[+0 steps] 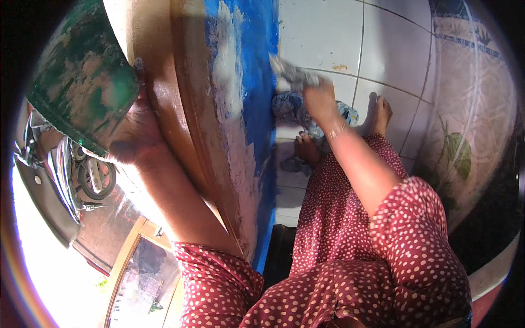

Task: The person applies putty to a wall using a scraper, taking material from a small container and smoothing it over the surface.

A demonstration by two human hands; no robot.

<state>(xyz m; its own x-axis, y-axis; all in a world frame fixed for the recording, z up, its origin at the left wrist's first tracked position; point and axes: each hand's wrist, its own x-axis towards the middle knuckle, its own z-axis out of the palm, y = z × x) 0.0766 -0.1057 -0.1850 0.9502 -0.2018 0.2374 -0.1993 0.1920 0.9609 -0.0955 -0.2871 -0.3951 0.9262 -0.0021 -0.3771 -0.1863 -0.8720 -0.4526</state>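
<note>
We see a floor of pale tiles [399,52] with dark joints, one tile carrying a yellowish smear [340,67]. On it, we find a crumpled blue cloth [289,108]. To our right stands a pale patterned panel [484,93] with a blue band and a green leaf motif [458,148]. Out to our left, in strong glare, we make out what looks like a motorcycle, its wheel [97,179] showing, and a wood-framed pane [145,268].

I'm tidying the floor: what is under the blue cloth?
White tiles show around the cloth; whatever lies directly beneath it is covered. The right hand blocks part of the cloth.
</note>
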